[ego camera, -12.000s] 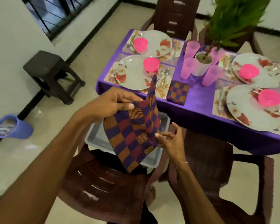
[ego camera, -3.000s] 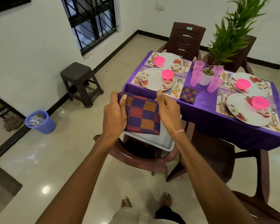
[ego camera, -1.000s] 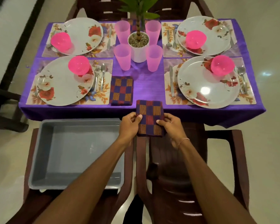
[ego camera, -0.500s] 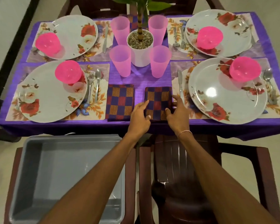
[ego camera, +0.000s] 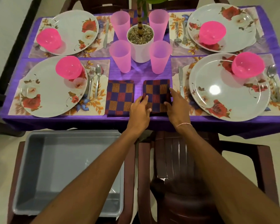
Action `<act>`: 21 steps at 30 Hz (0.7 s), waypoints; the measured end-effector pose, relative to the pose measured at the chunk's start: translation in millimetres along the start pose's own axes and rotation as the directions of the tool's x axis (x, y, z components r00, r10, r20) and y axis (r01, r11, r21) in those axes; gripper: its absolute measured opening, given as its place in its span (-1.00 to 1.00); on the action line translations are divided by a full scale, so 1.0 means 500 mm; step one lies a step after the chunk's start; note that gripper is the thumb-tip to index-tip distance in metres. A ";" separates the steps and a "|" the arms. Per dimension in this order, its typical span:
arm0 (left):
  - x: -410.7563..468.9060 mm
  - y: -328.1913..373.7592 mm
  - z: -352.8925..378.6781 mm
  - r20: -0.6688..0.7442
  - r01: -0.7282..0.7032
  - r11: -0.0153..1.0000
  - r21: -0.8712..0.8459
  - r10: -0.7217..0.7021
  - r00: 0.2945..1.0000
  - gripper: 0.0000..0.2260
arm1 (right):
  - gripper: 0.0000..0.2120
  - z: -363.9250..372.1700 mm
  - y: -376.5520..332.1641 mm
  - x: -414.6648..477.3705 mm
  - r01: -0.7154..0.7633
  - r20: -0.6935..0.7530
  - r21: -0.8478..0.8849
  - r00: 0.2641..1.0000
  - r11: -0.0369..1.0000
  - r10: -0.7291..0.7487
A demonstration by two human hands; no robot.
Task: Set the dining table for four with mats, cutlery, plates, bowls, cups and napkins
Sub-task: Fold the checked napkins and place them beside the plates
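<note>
A folded checked napkin [ego camera: 156, 92] lies on the purple tablecloth [ego camera: 139, 75] near the front edge. My left hand [ego camera: 140, 112] touches its left side and my right hand [ego camera: 176, 107] touches its right side, fingers fairly straight. A second folded checked napkin [ego camera: 120, 97] lies just to its left. Floral mats carry white flowered plates with pink bowls: front left plate [ego camera: 50, 88], front right plate [ego camera: 228, 88], back left plate [ego camera: 73, 31], back right plate [ego camera: 221, 26]. Several pink cups [ego camera: 120, 56] ring the plant pot. Fork and spoon [ego camera: 94, 81] and knife [ego camera: 181, 81] lie by the front plates.
A white pot with a plant [ego camera: 140, 42] stands mid-table, with checked cloth [ego camera: 134, 15] behind it. An empty grey bin [ego camera: 68, 168] sits on the brown chair at front left. Another brown chair [ego camera: 184, 175] stands under my right arm.
Over the last second the napkin went from the table's edge onto the cloth beside the first one. Both hands now rest at its sides, slightly nearer me than half a second ago.
</note>
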State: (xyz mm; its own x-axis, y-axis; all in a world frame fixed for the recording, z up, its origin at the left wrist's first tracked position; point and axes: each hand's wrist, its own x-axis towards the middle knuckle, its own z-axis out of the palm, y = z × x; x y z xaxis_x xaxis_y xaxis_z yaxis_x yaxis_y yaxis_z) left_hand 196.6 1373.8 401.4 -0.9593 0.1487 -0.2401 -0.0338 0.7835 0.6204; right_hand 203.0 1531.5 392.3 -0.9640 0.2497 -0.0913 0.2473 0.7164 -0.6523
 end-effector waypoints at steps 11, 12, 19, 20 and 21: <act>-0.267 -0.098 -0.052 -0.231 -0.005 0.990 -0.139 -0.027 0.973 -0.70 | -0.65 -0.002 -0.051 -0.220 0.089 -0.007 0.025 0.996 0.996 -0.088; -0.309 -0.119 -0.059 -0.233 0.053 0.988 -0.144 -0.086 0.969 -0.69 | -0.67 0.001 -0.057 -0.252 0.087 0.019 0.046 0.996 0.995 -0.088; -0.579 -0.235 -0.155 -0.236 0.319 0.938 -0.134 -0.342 0.910 -0.61 | -0.83 0.021 -0.115 -0.473 0.147 0.159 0.178 0.972 0.973 -0.175; -0.607 -0.246 -0.178 -0.243 0.350 0.925 -0.148 -0.377 0.894 -0.61 | -0.84 0.026 -0.127 -0.497 0.151 0.183 0.180 0.966 0.972 -0.184; -0.644 -0.257 -0.206 -0.250 0.380 0.910 -0.167 -0.411 0.876 -0.61 | -0.85 0.031 -0.145 -0.527 0.170 0.214 0.178 0.955 0.969 -0.207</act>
State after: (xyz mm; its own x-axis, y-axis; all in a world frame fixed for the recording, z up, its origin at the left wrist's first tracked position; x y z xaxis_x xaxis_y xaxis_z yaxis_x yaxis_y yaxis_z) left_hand 481.1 1163.2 475.9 -0.8970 -0.3429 -0.2789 -0.4416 0.6689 0.5979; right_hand 437.6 1403.5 452.1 -0.9924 -0.0491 -0.1129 0.0582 0.6209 -0.7817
